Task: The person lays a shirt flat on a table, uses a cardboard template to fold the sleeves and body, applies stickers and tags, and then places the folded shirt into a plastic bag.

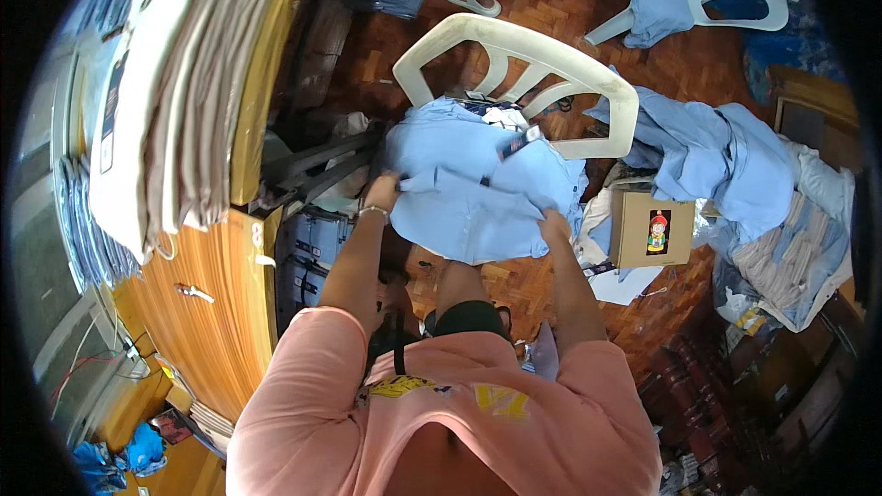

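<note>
I see a light blue, soft cloth garment (473, 220) spread out sideways, gripped at both sides, its near edge curving loosely, in front of the slatted back of a white plastic chair (621, 115); its upper folds look blurred.

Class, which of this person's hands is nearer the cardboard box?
The right hand, just left of the cardboard box; the left hand is farther left, across the blue garment.
</note>
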Demonstrator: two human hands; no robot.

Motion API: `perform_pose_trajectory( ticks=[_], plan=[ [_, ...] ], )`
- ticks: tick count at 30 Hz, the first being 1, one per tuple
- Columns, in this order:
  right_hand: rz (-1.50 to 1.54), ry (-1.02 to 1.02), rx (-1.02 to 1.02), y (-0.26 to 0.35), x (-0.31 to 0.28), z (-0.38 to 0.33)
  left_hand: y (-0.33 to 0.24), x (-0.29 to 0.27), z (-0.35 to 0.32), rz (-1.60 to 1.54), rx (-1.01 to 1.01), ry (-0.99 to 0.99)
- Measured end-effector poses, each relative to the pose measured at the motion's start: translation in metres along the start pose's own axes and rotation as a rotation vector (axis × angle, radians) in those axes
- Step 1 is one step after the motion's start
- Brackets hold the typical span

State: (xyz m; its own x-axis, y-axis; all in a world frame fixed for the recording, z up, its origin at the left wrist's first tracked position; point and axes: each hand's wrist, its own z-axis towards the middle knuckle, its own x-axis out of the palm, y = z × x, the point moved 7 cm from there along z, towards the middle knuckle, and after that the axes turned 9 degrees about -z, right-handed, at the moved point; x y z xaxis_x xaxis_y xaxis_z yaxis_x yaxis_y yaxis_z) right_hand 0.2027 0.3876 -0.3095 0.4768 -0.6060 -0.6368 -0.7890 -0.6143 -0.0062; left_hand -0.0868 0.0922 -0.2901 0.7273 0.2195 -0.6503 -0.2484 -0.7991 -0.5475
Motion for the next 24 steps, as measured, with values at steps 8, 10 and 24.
perform_pose_trajectory(
  ticks=[8,10,24],
  plan=[
    [0.065,-0.537,-0.082,-0.048,-0.104,-0.112,-0.068,-0.064,-0.070,0.112,0.285,0.213],
    [0.148,-0.776,-0.118,-0.050,-0.185,-0.176,-0.122,-0.125,-0.082,0.074,0.499,-0.087],
    [0.101,0.023,0.040,-0.019,-0.016,-0.328,-0.020,-0.009,-0.217,0.598,0.452,0.399]
  ],
)
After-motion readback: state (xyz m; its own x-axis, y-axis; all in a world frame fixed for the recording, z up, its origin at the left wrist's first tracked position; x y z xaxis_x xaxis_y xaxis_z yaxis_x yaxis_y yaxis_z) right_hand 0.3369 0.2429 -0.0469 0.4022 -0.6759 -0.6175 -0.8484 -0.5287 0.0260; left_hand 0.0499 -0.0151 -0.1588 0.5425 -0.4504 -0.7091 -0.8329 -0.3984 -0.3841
